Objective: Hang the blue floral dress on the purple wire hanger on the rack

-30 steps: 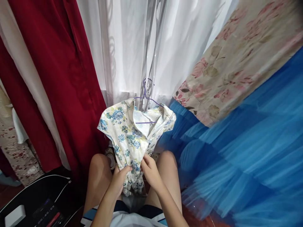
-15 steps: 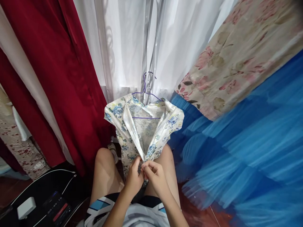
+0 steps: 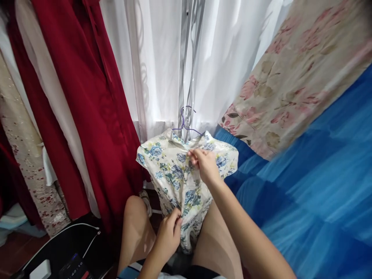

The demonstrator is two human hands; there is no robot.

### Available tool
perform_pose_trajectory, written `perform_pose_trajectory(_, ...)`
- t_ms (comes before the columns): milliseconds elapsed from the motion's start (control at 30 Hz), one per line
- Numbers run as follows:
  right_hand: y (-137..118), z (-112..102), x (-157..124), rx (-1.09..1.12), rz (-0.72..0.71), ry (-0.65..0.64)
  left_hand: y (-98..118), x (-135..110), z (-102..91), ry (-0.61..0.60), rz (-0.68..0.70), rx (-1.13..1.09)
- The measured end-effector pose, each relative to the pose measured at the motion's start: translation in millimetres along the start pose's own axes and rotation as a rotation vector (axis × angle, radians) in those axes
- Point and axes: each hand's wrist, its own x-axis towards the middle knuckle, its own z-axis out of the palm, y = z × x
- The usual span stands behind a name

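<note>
A white floral dress (image 3: pixel 174 170) with blue roses hangs on a purple wire hanger (image 3: pixel 186 127) in front of me, its lower end falling between my knees. My right hand (image 3: pixel 205 161) pinches the top of the front seam just below the neckline; any small pull between those fingers is too small to make out. Lower down, my left hand (image 3: pixel 171 231) grips the same seam near my lap. Between both hands the front edges lie together.
White curtains (image 3: pixel 162 69) hang behind the hanger. Red gowns (image 3: pixel 78 97) are on the left; a pink floral gown (image 3: pixel 279 89) and blue tulle (image 3: pixel 290 193) are on the right. A black stool (image 3: pixel 75 240) at lower left bears a phone (image 3: pixel 76 267), a white charger (image 3: pixel 40 269) and a cable.
The open V at the dress's front has closed. My right hand has moved up from beside the left to the neckline, while my left hand stays low on the seam. The view has shifted slightly.
</note>
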Motion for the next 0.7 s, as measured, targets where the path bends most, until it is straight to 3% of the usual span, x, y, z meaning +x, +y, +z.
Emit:
perform_pose_trajectory(133, -22, 12, 36, 0.123, 0.039, 0.014, -12, 6, 2.0, -0.048, -0.005, 0.048)
perform_pose_trajectory(267, -9, 14, 23, 0.117, 0.017, -0.049, -11, 24, -7.8, 0.001, 0.047, -0.004)
perform_pose_trajectory(367, 1, 11, 9, 0.04, -0.049, -0.085, 16, 61, -37.2, 0.161, 0.138, -0.029)
perform_pose_trajectory(467, 1, 9, 3, -0.062, -0.129, -0.101, 60, 113, -75.8, 0.31, 0.268, -0.034)
perform_pose_trajectory(567, 0, 7, 2, -0.115, -0.186, -0.122, 96, 160, -101.8, 0.291, 0.478, 0.075)
perform_pose_trajectory(700, 13, 5, 8, -0.121, -0.221, -0.102, 114, 193, -104.7, 0.27, 0.672, 0.233)
